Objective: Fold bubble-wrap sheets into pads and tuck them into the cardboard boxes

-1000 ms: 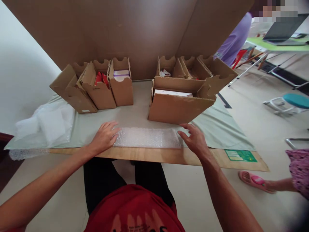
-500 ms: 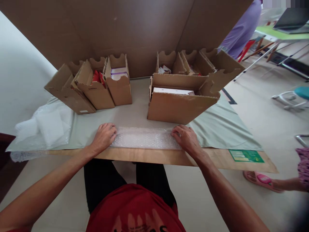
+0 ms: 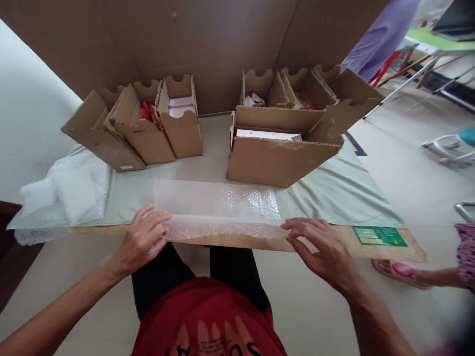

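Observation:
A clear bubble wrap sheet (image 3: 218, 205) lies spread flat on the pale green cloth (image 3: 334, 198) in front of me, its near edge reaching the wooden table edge (image 3: 241, 242). My left hand (image 3: 139, 240) is at the sheet's near left corner, fingers bent and pinching the edge. At the near right corner my right hand (image 3: 326, 249) has its fingers stretched and apart, the tips touching the wrap. Just behind the sheet stands a large open cardboard box (image 3: 274, 160) with a white box (image 3: 267, 134) inside.
Three small cardboard bins (image 3: 148, 138) stand at the back left, more bins (image 3: 297, 89) at the back right, against a cardboard wall (image 3: 204, 44). Crumpled plastic wrap (image 3: 70, 188) lies at the left. A green label (image 3: 378, 236) sits near right. Another person's sandalled foot (image 3: 397, 269) is beyond the table.
The bubble wrap was a narrow folded strip under both hands. Both hands have drawn back toward me and the sheet now lies unfolded, about twice as deep.

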Action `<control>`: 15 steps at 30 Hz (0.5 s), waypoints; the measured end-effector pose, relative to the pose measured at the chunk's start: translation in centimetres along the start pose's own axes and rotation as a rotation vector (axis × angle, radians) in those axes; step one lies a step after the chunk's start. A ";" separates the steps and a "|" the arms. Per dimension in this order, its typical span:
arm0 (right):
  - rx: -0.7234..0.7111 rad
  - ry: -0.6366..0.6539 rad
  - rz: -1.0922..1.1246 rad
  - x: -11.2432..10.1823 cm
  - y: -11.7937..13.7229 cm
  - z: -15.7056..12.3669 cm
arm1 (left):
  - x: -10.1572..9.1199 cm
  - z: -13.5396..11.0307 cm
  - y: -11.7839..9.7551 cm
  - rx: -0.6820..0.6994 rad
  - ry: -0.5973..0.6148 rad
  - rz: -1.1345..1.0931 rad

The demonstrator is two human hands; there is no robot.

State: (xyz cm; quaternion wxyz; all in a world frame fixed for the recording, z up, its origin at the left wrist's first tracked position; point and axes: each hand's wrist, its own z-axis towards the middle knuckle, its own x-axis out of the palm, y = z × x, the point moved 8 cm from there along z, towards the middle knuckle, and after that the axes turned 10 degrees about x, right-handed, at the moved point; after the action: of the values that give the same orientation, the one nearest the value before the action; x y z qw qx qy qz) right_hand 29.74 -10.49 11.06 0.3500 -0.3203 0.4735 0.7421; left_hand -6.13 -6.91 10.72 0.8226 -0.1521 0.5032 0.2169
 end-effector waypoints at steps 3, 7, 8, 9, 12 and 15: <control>0.009 0.134 -0.026 3.0 -1.2 -1.6 | 2.9 -1.8 -0.3 -0.024 0.182 -0.101; 0.126 0.199 0.002 3.3 -2.0 -1.6 | 2.9 -1.7 1.4 -0.150 0.167 -0.183; 0.169 0.170 0.008 2.9 -2.0 -1.0 | 2.7 -1.1 1.9 -0.173 0.137 -0.172; 0.203 0.139 0.013 2.7 -1.8 -0.3 | 2.7 -0.5 2.1 -0.187 0.121 -0.159; 0.209 0.072 0.018 4.0 -0.1 3.0 | 5.1 2.0 1.4 -0.165 0.187 -0.145; 0.147 0.142 -0.013 8.9 2.4 6.1 | 9.1 4.4 0.0 -0.141 0.297 -0.130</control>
State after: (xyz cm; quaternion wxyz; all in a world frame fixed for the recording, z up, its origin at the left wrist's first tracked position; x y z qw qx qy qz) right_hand 21.99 -3.61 7.11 0.3429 -0.3484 0.5482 0.6786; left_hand 0.87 -2.98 4.54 0.7389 -0.2717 0.5918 0.1731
